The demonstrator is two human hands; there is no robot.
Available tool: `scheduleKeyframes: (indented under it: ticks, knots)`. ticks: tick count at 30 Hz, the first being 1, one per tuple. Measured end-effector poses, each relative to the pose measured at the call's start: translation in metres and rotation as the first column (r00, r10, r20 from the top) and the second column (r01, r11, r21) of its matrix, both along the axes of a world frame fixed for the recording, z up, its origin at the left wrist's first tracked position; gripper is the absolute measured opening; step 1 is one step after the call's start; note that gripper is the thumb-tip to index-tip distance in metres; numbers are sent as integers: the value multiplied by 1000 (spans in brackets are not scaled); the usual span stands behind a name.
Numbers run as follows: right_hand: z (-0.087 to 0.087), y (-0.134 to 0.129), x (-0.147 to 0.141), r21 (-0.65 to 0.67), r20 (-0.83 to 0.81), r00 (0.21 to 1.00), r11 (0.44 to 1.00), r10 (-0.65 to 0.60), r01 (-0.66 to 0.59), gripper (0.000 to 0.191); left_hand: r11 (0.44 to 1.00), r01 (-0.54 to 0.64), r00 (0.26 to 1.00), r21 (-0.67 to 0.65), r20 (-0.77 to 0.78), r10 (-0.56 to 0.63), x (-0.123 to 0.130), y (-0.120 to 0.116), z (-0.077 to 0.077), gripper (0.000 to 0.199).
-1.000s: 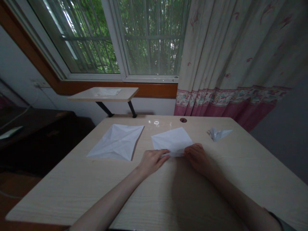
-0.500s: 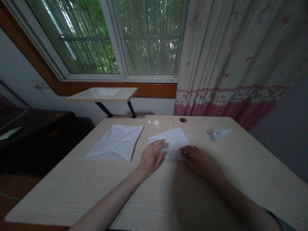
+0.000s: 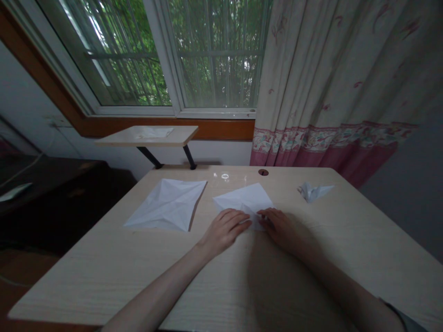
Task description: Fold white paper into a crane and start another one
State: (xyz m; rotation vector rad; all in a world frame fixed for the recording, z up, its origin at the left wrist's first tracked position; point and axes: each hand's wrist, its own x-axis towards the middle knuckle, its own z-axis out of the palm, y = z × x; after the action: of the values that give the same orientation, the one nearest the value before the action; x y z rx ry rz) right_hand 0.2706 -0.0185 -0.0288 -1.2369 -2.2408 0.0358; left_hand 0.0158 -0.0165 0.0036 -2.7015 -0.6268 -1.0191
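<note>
Under both hands, seemingly creased paper

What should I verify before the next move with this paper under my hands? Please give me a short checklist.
1. Both hands on the paper: ok. The left hand and the right hand both touch the lower part of the white paper sheet.
2. Sheet lying flat on the desk: ok. No corner visibly lifts.
3. Edges lined up under the fingers: cannot tell. The fingers hide them.
4. Creased white sheet apart from the work: ok. It lies to the left, not touching the hands.
5. Small folded paper piece apart from the work: ok. It lies to the right, beyond the right hand.
</note>
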Motion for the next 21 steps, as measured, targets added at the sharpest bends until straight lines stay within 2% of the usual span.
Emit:
scheduleKeyframes:
  ticks: [4, 8, 11, 15, 21]
  knots:
    - [-2, 2, 1, 1, 12, 999, 1000, 32, -32, 25, 993, -69, 991, -96, -123, 57, 1, 2, -1, 30]
    - [-8, 5, 3, 47, 18, 999, 999, 27, -28, 29, 983, -88, 979, -163, -197, 55, 0, 3, -4, 33]
    - [-12, 6, 5, 81, 41, 999, 997, 13, -17, 32, 978, -92, 972, -188, -231, 47, 0, 2, -5, 36]
    - [-12, 5, 5, 37, 89, 996, 999, 7, -10, 36, 976, -86, 964, -201, -264, 31, 3, -1, -3, 39]
    - [-7, 2, 4, 7, 162, 987, 1000, -14, 13, 36, 963, -154, 943, -223, -323, 76, 7, -4, 0, 40]
